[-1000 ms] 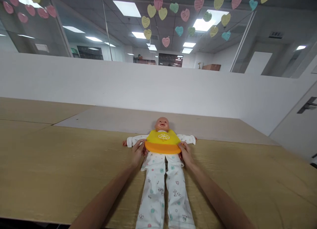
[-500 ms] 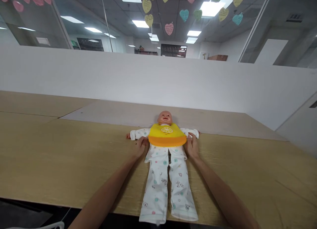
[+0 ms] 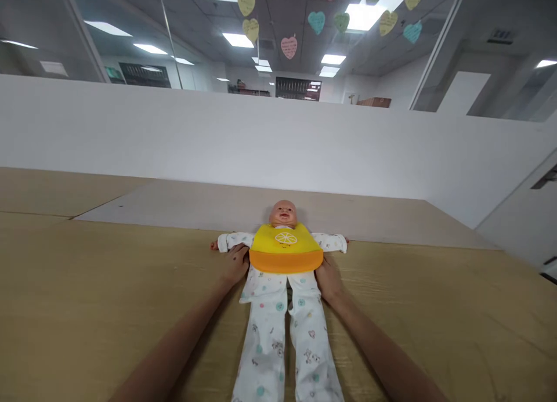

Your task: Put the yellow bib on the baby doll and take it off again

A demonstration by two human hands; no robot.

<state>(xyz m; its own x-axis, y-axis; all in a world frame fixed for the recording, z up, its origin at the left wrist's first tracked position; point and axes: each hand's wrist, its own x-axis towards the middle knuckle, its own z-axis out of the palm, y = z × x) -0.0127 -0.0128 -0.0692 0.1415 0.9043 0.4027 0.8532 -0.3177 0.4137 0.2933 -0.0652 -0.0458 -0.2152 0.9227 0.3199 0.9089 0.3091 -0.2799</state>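
Observation:
A baby doll (image 3: pixel 284 216) lies on its back with its arms spread out. White printed pyjamas (image 3: pixel 266 323) clothe it, and a yellow bib (image 3: pixel 285 248) with an orange lower pocket covers its chest. My left hand (image 3: pixel 238 264) is against the doll's side, just below its sleeve. Its fingers are curled in, with the tips hidden by the bib's edge. On the other side, my right hand (image 3: pixel 328 279) rests against the torso, its fingers hidden under the bib's corner. The feet end is out of frame.
The doll lies on a tan table (image 3: pixel 130 286). Behind it runs a grey strip (image 3: pixel 209 207) along a low white wall (image 3: pixel 209 141). Glass above the wall carries several heart-shaped notes (image 3: pixel 289 47). At the right edge is part of a white door (image 3: pixel 533 216).
The view has shifted, so the doll appears lower and slightly left. My right hand's fingers have slid from beside the bib to under its edge. My left hand stays at the doll's side.

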